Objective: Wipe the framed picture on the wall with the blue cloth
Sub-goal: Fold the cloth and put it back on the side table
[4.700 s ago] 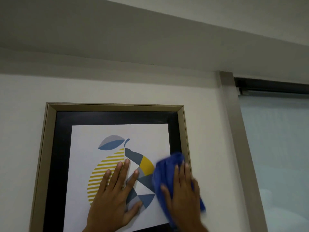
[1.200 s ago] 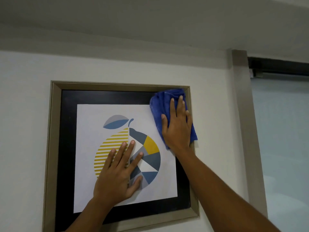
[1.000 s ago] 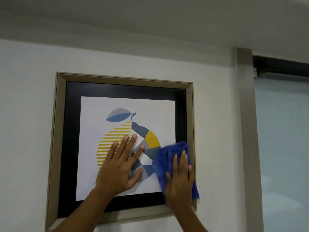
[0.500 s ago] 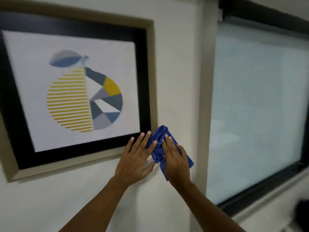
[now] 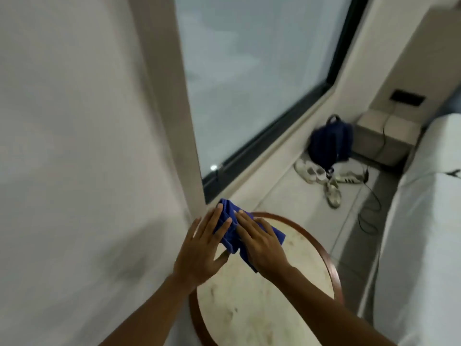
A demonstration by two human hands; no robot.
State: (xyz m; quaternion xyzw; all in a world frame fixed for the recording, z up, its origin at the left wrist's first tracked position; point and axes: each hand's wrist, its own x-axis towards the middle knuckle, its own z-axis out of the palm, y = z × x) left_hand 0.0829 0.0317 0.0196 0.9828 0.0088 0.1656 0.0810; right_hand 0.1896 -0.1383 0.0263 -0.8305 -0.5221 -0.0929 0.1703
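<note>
left hand [image 5: 202, 250] flat | right hand [image 5: 262, 243] flat (fingers straight) | blue cloth [image 5: 228, 211] pressed between

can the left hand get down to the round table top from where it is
Probably yes: the left hand hangs above the round table with nothing seen between them, though its fingers lie against the blue cloth.

Deep blue cloth [image 5: 230, 236]. Round table [image 5: 327, 257]: cream top mottled brown, reddish-brown rim. Navy backpack [image 5: 329, 143]. White sneakers [image 5: 311, 172], one dark-striped. Black window frame [image 5: 340, 46].
</note>
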